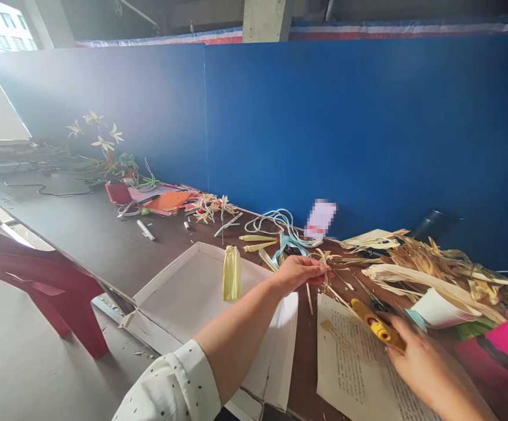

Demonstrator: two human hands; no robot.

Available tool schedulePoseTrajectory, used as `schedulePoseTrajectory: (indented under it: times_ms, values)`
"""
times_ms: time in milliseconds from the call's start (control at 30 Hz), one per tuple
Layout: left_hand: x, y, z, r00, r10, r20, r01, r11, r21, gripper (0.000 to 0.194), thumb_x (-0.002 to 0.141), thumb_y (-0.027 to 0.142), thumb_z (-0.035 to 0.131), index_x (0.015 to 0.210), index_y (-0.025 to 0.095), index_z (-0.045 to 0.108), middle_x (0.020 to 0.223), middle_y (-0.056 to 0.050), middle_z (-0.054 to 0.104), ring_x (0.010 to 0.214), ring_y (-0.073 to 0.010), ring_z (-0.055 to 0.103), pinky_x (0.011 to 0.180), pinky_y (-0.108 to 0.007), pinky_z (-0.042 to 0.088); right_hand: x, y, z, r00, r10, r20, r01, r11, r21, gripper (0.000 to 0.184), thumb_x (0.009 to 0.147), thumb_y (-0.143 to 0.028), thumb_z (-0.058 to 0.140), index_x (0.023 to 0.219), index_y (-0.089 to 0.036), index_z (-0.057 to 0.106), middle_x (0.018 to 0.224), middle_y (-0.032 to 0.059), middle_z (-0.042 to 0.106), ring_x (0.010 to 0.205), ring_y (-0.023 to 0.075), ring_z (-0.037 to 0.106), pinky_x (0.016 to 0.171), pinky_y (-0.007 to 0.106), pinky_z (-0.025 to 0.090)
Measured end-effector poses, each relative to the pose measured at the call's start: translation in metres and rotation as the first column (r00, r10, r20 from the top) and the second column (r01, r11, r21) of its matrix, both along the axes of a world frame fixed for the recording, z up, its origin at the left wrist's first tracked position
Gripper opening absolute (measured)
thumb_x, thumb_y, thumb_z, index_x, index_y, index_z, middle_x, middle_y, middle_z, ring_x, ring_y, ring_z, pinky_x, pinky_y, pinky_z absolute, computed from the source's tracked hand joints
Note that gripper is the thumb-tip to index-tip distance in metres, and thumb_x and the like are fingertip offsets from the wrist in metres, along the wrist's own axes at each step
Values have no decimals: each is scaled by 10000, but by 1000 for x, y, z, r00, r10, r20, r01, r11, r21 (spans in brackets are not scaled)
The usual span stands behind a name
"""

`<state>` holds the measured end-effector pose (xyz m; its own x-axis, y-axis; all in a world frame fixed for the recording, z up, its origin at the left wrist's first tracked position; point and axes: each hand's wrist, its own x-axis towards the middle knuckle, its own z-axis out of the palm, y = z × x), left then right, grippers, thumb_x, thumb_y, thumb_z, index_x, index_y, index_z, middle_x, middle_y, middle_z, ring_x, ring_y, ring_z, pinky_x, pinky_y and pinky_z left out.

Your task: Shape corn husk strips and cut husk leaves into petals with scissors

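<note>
Glue gun (374,325) is clasped in my right hand (425,365) at lower right while my left hand (300,272) pinches the dried-husk flower (326,260) at frame centre; I judge gluing comes next, requiring steady nozzle alignment.

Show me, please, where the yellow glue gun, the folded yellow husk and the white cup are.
yellow glue gun (379,328), head view, middle of its body.
folded yellow husk (232,273), head view, its centre.
white cup (433,309), head view, its side wall.

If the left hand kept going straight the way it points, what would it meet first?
Probably the heap of dried straw-coloured husks beyond the small straw flower that the left hand pinches; depth is unclear.
</note>
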<state>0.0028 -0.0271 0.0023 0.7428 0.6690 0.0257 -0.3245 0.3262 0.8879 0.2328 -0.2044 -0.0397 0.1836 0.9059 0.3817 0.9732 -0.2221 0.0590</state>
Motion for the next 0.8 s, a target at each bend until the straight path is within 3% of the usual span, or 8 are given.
schedulePoseTrajectory:
  times_ms: [67,133,233,400,500,633,800]
  values:
    - [0,0,0,1000,6,-6,-6,1000,2,546,452,485,835,783,73,700,855,-112,677,688,-104,579,760,-293,460,3,0,10,997,73,0,-73,993,95,321,795,-263,477,1060,-210,651,802,56,718,604,207,675,454,262,502]
    - [1,0,-1,1000,7,-6,-7,1000,9,551,453,486,835,787,69,703,851,-117,678,690,-106,580,755,-292,463,3,0,23,975,198,98,-212,963,165,268,818,-283,468,936,-213,698,749,67,716,594,213,671,450,263,498]
    - [2,0,-3,1000,-2,9,2,1000,19,542,464,487,831,784,69,705,841,-116,680,681,-104,579,750,-292,472,-3,-1,42,938,284,197,-319,931,179,427,820,-149,329,888,-243,740,871,84,728,766,253,689,613,332,541]
    - [3,-1,-3,1000,21,-16,-21,1000,22,519,473,482,826,776,78,709,818,-99,685,684,-107,595,768,-291,486,-30,1,58,781,431,452,-548,820,164,545,783,-19,299,966,-279,741,990,42,723,772,234,689,625,336,536]
    - [4,0,-3,999,26,-21,-25,999,43,495,497,478,815,773,81,712,821,-96,687,678,-102,593,759,-281,493,-43,6,59,778,440,447,-557,813,168,532,794,-30,312,974,-292,739,938,40,730,652,214,670,567,331,517]
    - [6,1,-6,999,39,-34,-37,997,68,465,528,476,801,769,86,717,802,-82,685,648,-84,575,754,-275,497,-49,13,56,814,413,409,-519,833,192,410,849,-107,374,850,-244,760,833,60,732,674,221,669,613,332,533]
    - [9,1,-6,995,61,-73,-57,997,57,449,515,455,811,765,92,723,743,-61,673,660,-95,591,768,-282,504,-45,15,52,755,390,528,-528,838,137,371,850,-126,422,910,-272,758,809,61,733,642,231,662,600,351,519]
